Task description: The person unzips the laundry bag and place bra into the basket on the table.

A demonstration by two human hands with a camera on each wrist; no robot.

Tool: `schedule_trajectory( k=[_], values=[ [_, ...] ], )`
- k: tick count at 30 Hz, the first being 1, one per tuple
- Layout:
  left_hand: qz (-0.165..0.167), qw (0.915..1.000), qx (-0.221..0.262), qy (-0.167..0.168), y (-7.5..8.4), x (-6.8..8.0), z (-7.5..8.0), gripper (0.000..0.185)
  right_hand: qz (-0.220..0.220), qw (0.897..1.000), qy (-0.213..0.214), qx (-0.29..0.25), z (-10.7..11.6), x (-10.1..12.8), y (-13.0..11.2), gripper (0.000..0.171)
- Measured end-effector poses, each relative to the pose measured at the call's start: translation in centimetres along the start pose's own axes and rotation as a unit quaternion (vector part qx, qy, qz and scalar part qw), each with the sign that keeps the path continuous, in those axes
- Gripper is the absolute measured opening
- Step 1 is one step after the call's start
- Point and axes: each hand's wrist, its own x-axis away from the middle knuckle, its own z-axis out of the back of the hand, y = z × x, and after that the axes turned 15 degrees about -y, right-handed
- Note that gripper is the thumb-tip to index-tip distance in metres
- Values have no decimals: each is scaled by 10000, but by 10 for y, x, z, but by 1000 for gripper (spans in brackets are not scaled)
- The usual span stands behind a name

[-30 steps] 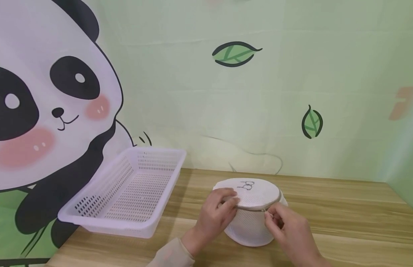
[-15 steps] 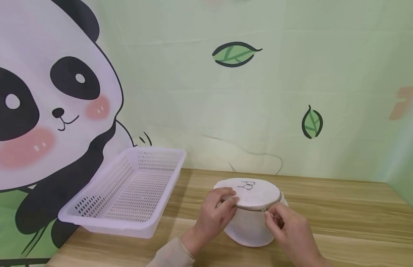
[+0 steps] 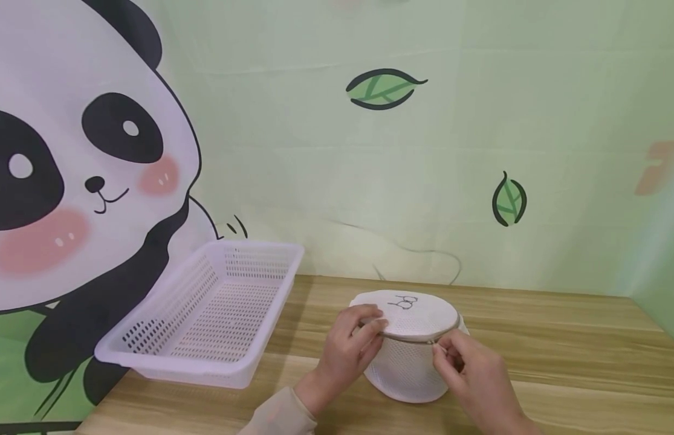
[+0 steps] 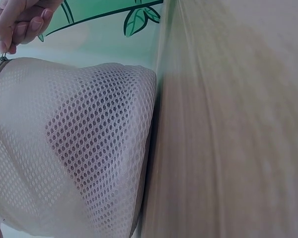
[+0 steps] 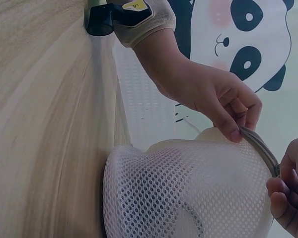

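A white mesh laundry bag [image 3: 407, 368], shaped like a short drum, stands upright on the table. Its flat round lid [image 3: 424, 314] bears a small line drawing of a bra, and a zipper [image 3: 398, 338] runs round the rim. My left hand [image 3: 350, 341] grips the bag's rim at the left, thumb and fingers pinching the edge, as the right wrist view also shows. At the front right of the rim, my right hand [image 3: 475, 368] pinches the zipper pull [image 4: 3, 58]. Something darker shows through the mesh [image 4: 89, 134] in the left wrist view.
A white perforated plastic basket [image 3: 249, 356] stands on the wooden table [image 3: 581, 356] to the left of the bag. Behind the table hangs a pale green backdrop [image 3: 293, 121] with a printed panda and leaves.
My left hand and the rim it grips have shifted very slightly. The right hand keeps its pinch on the zipper pull in nearly the same place.
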Motion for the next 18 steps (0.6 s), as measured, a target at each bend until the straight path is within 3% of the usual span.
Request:
schedule_trajectory(
  k=[18],
  values=[
    [109, 9997, 204, -10, -2, 2, -2, 13, -10, 10000, 58, -42, 1, -1, 2, 28]
  ],
)
